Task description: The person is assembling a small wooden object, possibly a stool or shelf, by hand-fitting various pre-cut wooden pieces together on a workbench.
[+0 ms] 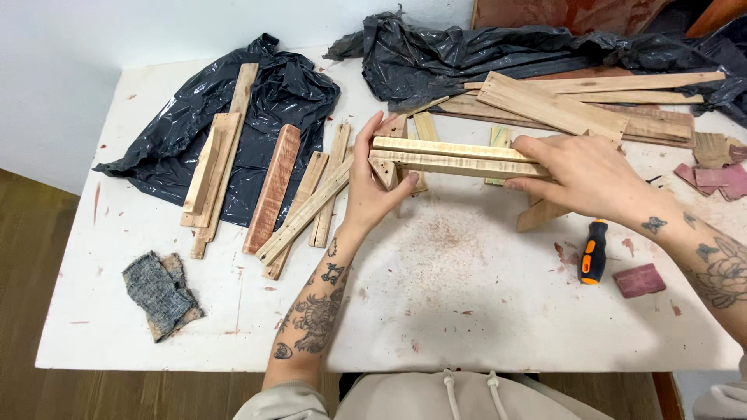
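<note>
Two pale long wooden strips (455, 158) stacked edge to edge, held level above white paint-stained table (436, 311), centre. Left hand (372, 187) clamped on nine o'clock end; right hand (580, 175) fingers closed over three o'clock end. Orange-black handled tool (593, 251) lies at five o'clock, apart.

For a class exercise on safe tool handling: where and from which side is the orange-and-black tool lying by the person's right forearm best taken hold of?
Grip the orange-and-black tool around its thick handle, coming from above. It lies flat on the white table, handle fully exposed, with bare surface on both sides for fingers. Its far end is tucked near the right hand, so avoid that end.
</note>
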